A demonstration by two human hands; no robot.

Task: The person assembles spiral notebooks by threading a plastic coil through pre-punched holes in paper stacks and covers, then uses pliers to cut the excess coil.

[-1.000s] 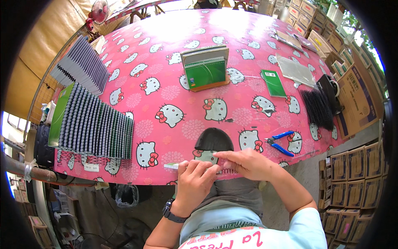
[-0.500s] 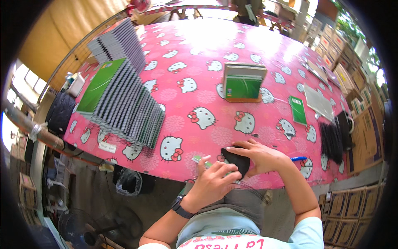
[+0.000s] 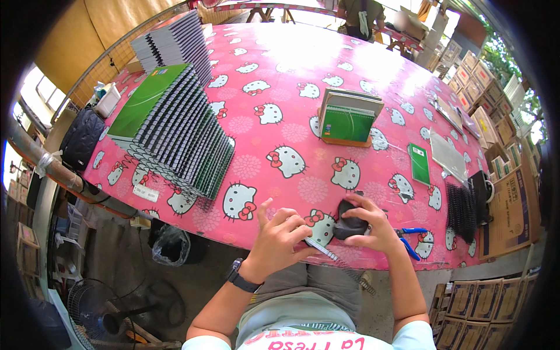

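My left hand (image 3: 281,234) is closed on a narrow, pale spiral notebook (image 3: 319,247), seen nearly edge-on at the table's front edge. A loose dark coil (image 3: 359,280) trails from its end past the edge toward my lap. My right hand (image 3: 376,226) grips a rounded black object (image 3: 351,220) on the table; its exact kind I cannot make out. Blue-handled pliers (image 3: 412,240) lie just right of that hand. A green notebook (image 3: 419,163) rests flat farther right, and more green notebooks (image 3: 347,123) stand upright in a wooden holder (image 3: 344,142).
Tall stacks of spiral notebooks (image 3: 175,134) rise at the left of the pink patterned table (image 3: 256,157). Black coils (image 3: 461,211) lie in a bundle at the right. Cartons (image 3: 484,300) and a floor fan (image 3: 108,312) stand below; a person (image 3: 359,17) is far off.
My right hand has moved the black object rightward, away from my left hand. My left hand has shifted slightly left, uncovering the notebook and coil. The pliers now show more fully.
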